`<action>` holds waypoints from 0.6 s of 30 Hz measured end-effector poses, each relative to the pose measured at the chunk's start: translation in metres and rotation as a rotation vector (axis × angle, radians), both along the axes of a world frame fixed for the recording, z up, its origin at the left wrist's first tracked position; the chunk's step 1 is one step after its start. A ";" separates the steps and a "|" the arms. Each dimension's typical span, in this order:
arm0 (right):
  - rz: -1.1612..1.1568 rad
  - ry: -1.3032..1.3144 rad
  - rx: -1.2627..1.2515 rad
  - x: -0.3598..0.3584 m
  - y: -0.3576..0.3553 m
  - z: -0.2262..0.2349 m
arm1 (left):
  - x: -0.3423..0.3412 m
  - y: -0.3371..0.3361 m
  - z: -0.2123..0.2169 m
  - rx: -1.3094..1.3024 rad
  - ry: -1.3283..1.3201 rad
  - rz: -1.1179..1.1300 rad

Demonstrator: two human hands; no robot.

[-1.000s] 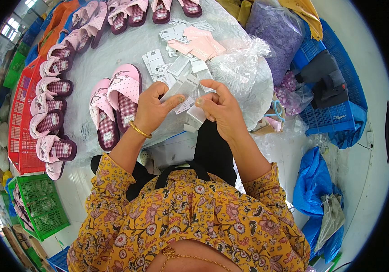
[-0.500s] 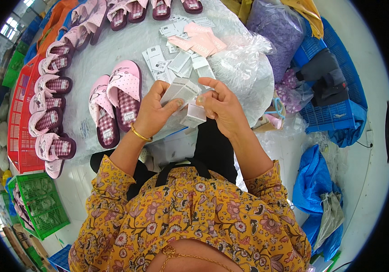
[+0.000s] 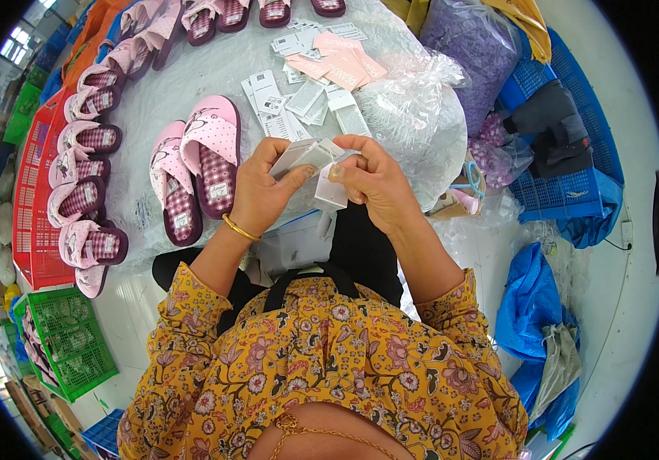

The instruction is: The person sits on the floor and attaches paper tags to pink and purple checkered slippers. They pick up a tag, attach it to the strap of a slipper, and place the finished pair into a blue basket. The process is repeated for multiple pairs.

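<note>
My left hand (image 3: 272, 180) grips a small stack of white printed cards (image 3: 299, 156), with the thumb pressed on top. Against the stack's right end, my right hand (image 3: 372, 180) pinches a card between thumb and fingers. Below the fingertips a white folded card (image 3: 331, 189) hangs down; which fingers bear it is hard to see. To the left of my hands a pair of pink slippers (image 3: 210, 157) with checked purple insoles lies on the plastic-covered table. Just beyond the hands are loose white cards (image 3: 268, 96) and several pink cards (image 3: 345, 65).
Rows of pink slippers (image 3: 84, 201) line the table's left and far edges. Clear plastic wrap (image 3: 406, 92) lies at the right, near a purple filled bag (image 3: 467, 54). A blue basket (image 3: 560, 192) stands beyond, and a green crate (image 3: 69, 345) sits at lower left.
The right hand has closed its fingers onto the end of the card stack, its forefinger no longer stretched out. The hanging card has tilted to point further down.
</note>
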State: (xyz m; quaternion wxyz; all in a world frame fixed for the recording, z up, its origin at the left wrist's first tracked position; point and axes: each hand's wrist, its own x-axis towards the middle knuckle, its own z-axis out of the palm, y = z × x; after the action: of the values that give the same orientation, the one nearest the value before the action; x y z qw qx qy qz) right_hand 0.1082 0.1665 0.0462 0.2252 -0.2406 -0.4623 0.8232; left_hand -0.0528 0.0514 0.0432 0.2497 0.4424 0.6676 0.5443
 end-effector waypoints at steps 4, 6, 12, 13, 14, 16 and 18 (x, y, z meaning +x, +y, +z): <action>-0.010 -0.006 -0.014 0.000 0.000 0.002 | 0.000 -0.001 0.000 -0.005 0.054 0.003; -0.015 0.002 -0.020 0.001 -0.001 0.000 | 0.001 -0.002 0.000 0.004 0.045 -0.001; -0.025 0.002 -0.026 0.000 -0.001 -0.001 | 0.001 -0.003 -0.001 0.022 0.049 -0.004; -0.025 0.000 -0.028 0.000 -0.001 0.000 | 0.001 -0.003 -0.002 0.030 0.051 -0.004; -0.025 0.005 -0.034 0.001 -0.001 -0.001 | 0.002 -0.002 -0.002 0.032 0.060 -0.002; -0.024 0.016 -0.047 0.001 0.000 -0.004 | 0.002 -0.002 -0.001 0.035 0.078 0.001; -0.028 0.020 -0.059 0.001 0.000 -0.005 | 0.004 -0.002 0.002 0.035 0.106 0.003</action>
State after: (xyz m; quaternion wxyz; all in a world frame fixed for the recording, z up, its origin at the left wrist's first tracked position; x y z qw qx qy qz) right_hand 0.1097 0.1666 0.0417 0.2343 -0.2455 -0.4322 0.8355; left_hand -0.0487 0.0493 0.0449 0.2054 0.4737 0.6710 0.5322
